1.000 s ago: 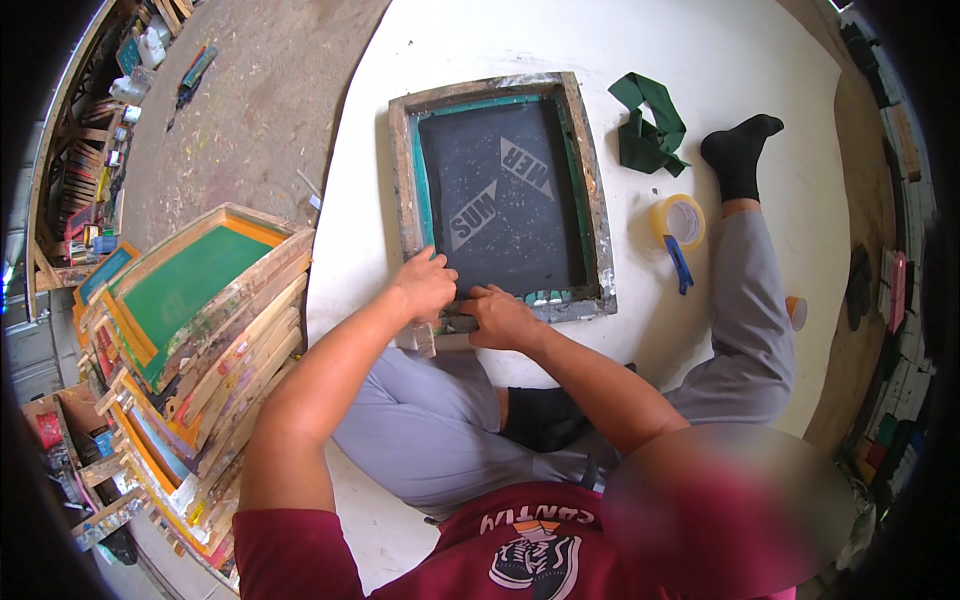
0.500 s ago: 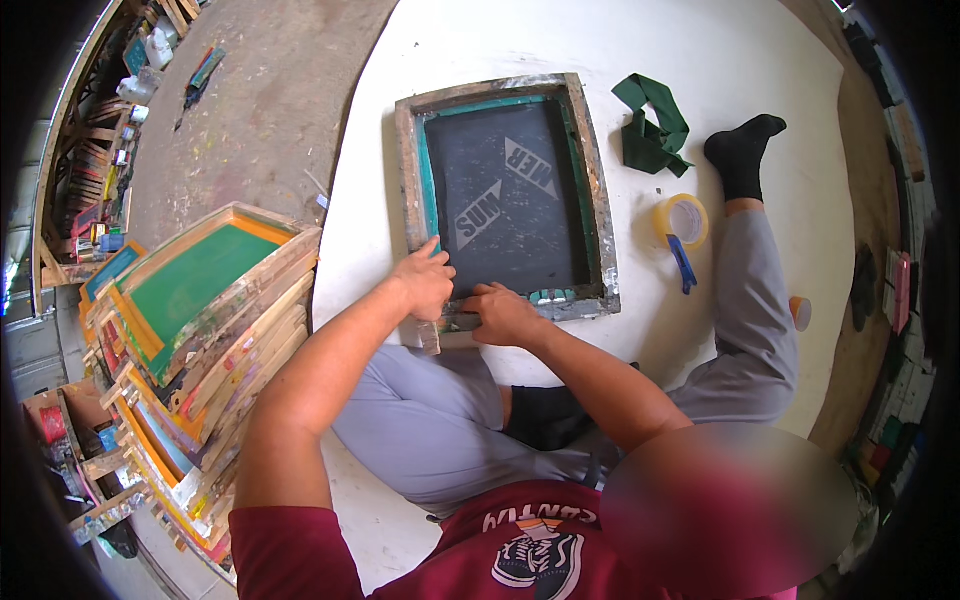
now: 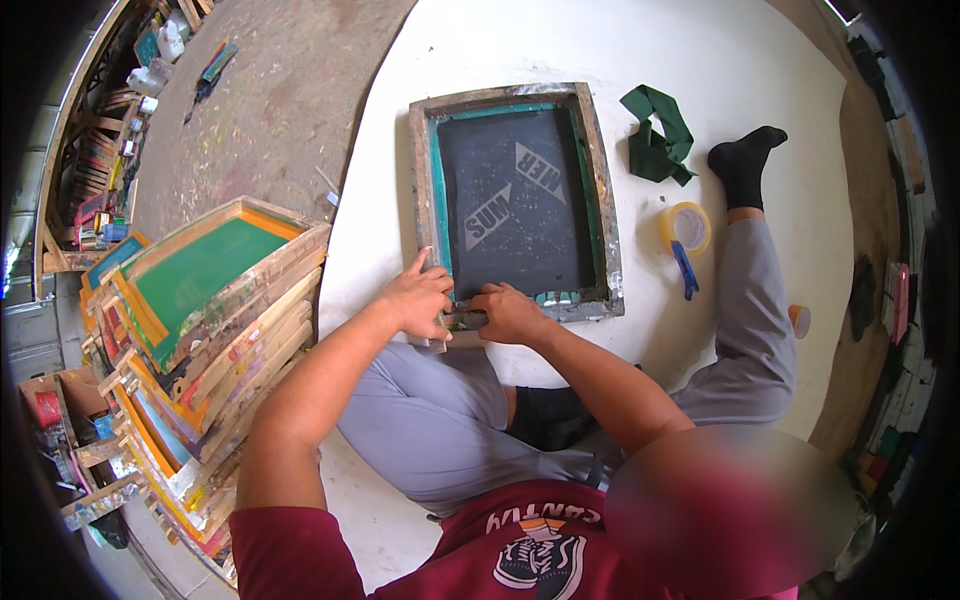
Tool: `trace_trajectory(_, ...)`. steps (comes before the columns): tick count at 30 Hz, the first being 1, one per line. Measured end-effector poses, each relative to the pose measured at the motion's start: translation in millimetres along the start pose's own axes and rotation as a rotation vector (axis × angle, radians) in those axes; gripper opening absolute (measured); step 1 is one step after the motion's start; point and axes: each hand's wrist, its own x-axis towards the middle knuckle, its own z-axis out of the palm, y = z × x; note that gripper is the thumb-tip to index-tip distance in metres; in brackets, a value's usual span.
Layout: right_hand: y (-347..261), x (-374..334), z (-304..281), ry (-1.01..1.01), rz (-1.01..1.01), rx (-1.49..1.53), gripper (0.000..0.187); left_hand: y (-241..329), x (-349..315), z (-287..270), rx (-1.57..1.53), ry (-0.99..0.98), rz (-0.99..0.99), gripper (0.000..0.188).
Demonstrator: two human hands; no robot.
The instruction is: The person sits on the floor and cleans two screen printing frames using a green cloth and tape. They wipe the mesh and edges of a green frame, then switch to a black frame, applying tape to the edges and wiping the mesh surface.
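A wooden screen printing frame with a dark mesh and pale stencilled shapes lies flat in front of me. My left hand grips its near left corner, the index finger stretched along the left rail and the other fingers bent over the wood. On the near rail, just right of that corner, rests my right hand, its fingers curled over the wood toward the mesh. The undersides of both hands are hidden. Greenish tape or paint lines the inner edges of the frame.
Right of the frame lie a folded dark green cloth strip, a roll of clear yellowish tape and a blue-handled cutter. A stack of paint-stained screen frames stands at my left. My sock-covered foot extends at right.
The left hand has shifted slightly at the corner, its index finger now reaching farther out along the rail. The right hand stays on the near rail. The whole view has shifted a little.
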Motion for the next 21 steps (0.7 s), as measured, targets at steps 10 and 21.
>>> trace_trajectory(10, -2, -2, -3, 0.001, -0.011, 0.006, 0.049, 3, 8, 1, 0.322, 0.087, 0.107, 0.061)
trace_trajectory(21, -38, 0, -7, -0.014, 0.053, -0.153, 0.056, 1, -30, 27, -0.238, 0.590, -0.188, 0.061)
